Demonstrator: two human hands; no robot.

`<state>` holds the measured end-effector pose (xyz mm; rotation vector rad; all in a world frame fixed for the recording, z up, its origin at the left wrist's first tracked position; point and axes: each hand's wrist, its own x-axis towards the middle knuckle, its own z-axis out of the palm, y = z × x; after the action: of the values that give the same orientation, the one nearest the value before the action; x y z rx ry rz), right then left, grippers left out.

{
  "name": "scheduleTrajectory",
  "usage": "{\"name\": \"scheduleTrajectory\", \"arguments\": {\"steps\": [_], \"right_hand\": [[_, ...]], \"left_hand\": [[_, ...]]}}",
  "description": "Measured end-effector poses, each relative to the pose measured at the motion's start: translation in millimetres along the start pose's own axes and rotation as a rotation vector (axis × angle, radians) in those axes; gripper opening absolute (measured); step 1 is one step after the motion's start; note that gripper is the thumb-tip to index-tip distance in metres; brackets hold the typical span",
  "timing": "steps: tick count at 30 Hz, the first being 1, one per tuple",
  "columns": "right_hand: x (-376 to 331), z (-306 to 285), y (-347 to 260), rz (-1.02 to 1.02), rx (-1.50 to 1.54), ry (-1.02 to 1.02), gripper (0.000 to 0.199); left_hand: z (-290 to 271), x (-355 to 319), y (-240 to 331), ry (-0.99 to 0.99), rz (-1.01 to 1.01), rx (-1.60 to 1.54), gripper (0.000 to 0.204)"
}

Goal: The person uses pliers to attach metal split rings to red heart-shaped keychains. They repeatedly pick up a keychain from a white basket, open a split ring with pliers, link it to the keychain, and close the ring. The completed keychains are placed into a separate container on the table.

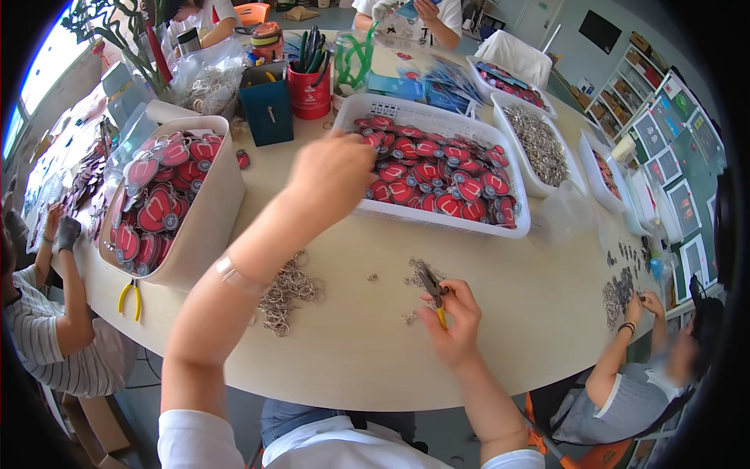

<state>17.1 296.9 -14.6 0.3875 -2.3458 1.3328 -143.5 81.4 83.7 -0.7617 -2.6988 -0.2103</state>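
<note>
My left hand (332, 168) reaches into the basket (437, 221) of red tags (437, 176), grip unclear; my right hand (453, 316) grasps pliers (432, 283) over the bench (351, 344).

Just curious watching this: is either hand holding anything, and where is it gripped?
The right hand grips small pliers by the yellow handles. The left hand reaches into the white basket; any hold is hidden.

Round beige table (500, 344) (window (35, 86) left)

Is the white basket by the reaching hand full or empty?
Full: the white basket is packed with red round charms, where the left hand reaches in.
</note>
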Motion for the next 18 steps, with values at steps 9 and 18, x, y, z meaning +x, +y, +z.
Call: {"name": "scheduleTrajectory", "arguments": {"steps": [9,18], "right_hand": [[1,7,8,0.222,-0.047,0.007,0.013],[16,-5,-5,0.057,-0.487,-0.289,0.014]], "left_hand": [[67,43,6,-0.176,-0.116,-0.323,0.023],[-1,-89,15,-0.013,-0.576,-1.541,0.018]]}}
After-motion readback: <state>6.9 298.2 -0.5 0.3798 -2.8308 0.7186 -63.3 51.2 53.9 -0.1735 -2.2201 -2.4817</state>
